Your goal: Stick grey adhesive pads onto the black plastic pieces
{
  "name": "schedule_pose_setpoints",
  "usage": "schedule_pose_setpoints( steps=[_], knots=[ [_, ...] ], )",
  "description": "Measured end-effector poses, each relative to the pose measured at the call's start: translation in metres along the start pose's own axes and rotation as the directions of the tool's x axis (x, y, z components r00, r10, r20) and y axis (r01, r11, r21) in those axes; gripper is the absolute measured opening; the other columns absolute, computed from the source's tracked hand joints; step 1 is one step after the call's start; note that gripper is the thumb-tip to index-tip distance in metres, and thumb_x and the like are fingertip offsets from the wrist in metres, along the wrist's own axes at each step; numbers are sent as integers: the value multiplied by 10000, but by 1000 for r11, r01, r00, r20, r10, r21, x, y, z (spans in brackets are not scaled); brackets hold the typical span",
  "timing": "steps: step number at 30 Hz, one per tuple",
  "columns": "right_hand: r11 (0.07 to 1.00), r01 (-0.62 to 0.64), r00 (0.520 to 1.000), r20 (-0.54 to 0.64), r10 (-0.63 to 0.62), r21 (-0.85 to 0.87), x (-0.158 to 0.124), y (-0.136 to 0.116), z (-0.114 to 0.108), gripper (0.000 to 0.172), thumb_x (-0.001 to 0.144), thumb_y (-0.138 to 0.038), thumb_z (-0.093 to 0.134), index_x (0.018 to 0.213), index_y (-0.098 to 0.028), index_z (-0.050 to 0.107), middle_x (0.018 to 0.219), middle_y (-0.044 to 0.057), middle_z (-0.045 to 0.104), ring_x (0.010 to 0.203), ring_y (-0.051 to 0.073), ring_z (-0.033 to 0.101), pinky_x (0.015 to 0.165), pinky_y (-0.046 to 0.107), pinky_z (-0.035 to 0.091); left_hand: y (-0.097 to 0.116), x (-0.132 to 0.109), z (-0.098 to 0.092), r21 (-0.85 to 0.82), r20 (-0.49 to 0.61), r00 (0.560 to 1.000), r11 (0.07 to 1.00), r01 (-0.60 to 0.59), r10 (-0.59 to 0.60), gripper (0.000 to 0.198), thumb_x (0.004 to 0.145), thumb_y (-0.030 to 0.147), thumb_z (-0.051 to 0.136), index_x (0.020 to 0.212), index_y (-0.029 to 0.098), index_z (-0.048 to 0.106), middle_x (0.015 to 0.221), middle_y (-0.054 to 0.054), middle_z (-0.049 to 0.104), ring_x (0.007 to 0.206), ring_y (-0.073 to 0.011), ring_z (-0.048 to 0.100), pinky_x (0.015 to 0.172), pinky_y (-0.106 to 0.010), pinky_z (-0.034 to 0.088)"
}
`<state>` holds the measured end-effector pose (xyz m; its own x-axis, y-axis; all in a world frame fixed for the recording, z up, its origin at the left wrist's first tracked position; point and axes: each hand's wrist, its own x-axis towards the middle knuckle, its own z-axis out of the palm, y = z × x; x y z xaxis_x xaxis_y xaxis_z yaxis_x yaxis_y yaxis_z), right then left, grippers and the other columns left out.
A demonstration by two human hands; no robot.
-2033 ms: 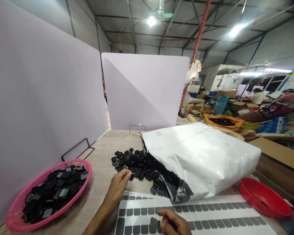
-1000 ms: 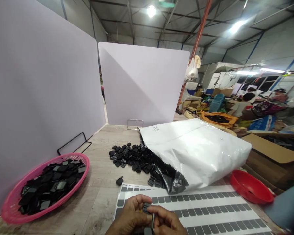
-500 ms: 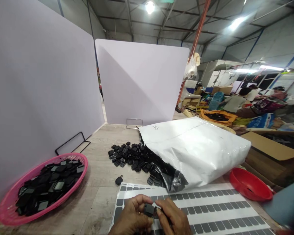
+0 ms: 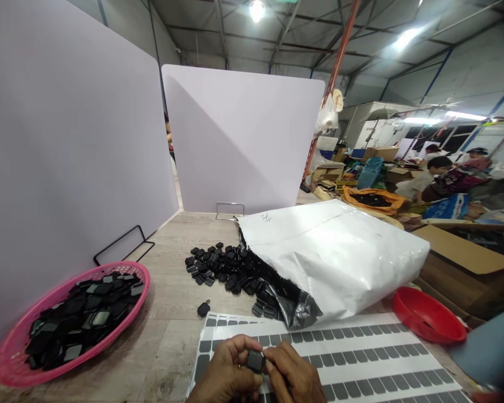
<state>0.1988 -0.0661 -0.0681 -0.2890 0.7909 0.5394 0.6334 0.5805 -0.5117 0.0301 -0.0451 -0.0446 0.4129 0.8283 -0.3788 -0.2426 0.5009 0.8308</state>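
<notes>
My left hand [image 4: 229, 366] is closed around a small black plastic piece [image 4: 254, 361] with a dark grey flat face, held low over the sheet. At the right edge of that piece, my right hand [image 4: 294, 372] has its thumb and forefinger pinched together; what sits between them is hidden. Beneath both hands lies a white sheet [image 4: 319, 348] printed with rows of dark grey rounded stickers. One black piece with a small loop [image 4: 204, 308] rests alone on the table, left of the sheet's top corner.
A pink basket [image 4: 8, 364] of black pieces stands at left. Beyond the sheet, a white bag [image 4: 340, 252] spills a pile of black pieces [image 4: 222, 266]. A red bowl [image 4: 428, 316] sits at right, near a cardboard box [image 4: 470, 252]. White panels [image 4: 243, 140] border the table; people work behind, right.
My right fingertips have shifted slightly left, closer against the black piece. The left hand keeps its hold. In the background a person has raised their head.
</notes>
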Motion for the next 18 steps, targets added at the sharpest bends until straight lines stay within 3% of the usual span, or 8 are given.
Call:
schedule_pose_setpoints(
  steps=[8,12,15,18],
  knots=[
    [1000,4,1000,18,-4,-31,-4,3,4,255,944,-211,349,909,-220,601,728,25,586,594,141,605,540,214,443,-4,-1,0,5,-15,1000,1000,-1,1,408,467,60,606,860,161,557,706,-12,706,388,-81,540,382,-180,279],
    [997,20,999,-31,-22,-76,-6,5,9,268,942,-221,350,887,-223,613,699,18,579,542,136,597,520,207,440,-6,-1,-5,14,22,1000,1000,3,-3,411,491,84,705,866,161,558,706,-12,698,403,-79,543,402,-184,323],
    [992,29,999,-18,-32,-125,-7,6,12,283,946,-222,340,888,-232,617,696,13,581,535,131,598,512,201,430,-9,3,-9,52,28,999,998,-27,25,402,561,253,795,879,158,567,664,4,665,392,-81,539,376,-177,316],
    [981,49,999,23,-46,-188,-8,5,14,286,940,-204,332,870,-233,608,704,12,582,549,130,606,518,202,426,-17,6,-11,76,20,997,994,-76,74,442,628,474,771,855,149,575,551,14,608,363,-93,517,342,-173,254]
  ],
)
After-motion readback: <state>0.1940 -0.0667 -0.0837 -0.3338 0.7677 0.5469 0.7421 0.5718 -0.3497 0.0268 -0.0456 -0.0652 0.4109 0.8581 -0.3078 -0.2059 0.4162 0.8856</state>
